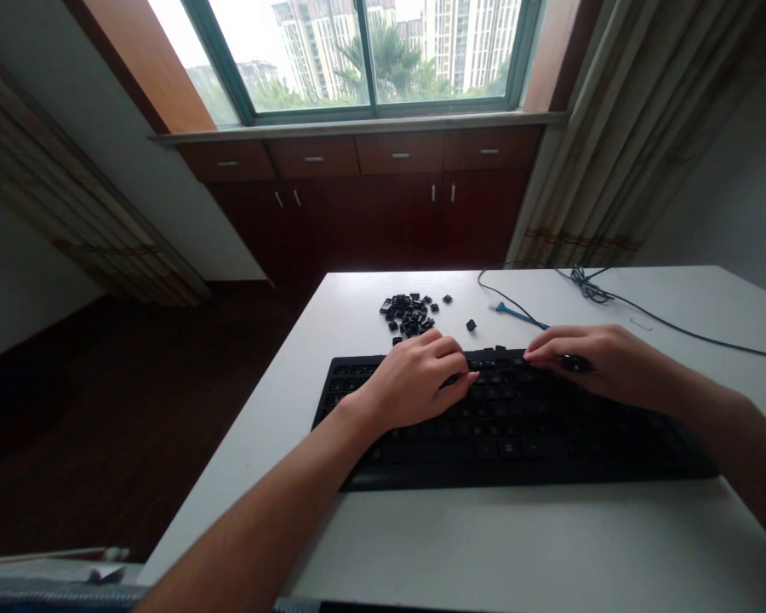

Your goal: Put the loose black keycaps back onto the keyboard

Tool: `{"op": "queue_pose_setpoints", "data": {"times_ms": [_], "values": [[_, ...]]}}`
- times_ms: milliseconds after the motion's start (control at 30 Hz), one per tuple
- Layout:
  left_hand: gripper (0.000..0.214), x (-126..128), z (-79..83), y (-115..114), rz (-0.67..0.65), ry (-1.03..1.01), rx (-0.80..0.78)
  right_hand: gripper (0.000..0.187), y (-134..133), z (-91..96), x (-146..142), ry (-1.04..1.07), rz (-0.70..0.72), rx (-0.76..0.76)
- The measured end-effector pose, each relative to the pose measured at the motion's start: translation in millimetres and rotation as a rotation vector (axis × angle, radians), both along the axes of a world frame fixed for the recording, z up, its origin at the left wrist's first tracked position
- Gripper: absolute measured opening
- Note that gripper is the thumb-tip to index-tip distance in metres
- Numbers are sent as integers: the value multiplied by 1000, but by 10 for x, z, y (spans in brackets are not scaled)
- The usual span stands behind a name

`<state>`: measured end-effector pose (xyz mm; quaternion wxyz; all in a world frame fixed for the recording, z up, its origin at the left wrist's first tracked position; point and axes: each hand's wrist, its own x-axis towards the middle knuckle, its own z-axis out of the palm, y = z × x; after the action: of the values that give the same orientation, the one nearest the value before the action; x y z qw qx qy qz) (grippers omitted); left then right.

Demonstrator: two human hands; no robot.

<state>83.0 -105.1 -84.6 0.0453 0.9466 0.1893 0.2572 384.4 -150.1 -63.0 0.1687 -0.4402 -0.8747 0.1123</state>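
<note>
A black keyboard (511,426) lies across the white table (485,545). My left hand (414,379) rests on its upper left part, fingers curled together and pressing down on the keys. My right hand (597,358) hovers over the upper middle of the keyboard, fingers closed on a small dark object (575,363) that I cannot make out. A pile of loose black keycaps (409,313) lies on the table just behind the keyboard, with one stray keycap (471,324) to its right.
A small blue tool (517,314) lies behind the keyboard, near a dark cable (677,328) that runs off to the right. Behind the table stand dark wooden cabinets (370,204) under a window, with curtains at both sides. The floor drops away left of the table edge.
</note>
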Motion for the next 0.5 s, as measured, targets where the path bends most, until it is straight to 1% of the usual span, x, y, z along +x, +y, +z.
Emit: {"op": "queue_pose_setpoints", "data": {"times_ms": [267, 500], "values": [[26, -5, 3, 0, 4, 11, 5, 17, 38, -23, 57, 47, 13, -7], [26, -8, -3, 1, 0, 4, -2, 18, 34, -35, 38, 68, 13, -29]]}}
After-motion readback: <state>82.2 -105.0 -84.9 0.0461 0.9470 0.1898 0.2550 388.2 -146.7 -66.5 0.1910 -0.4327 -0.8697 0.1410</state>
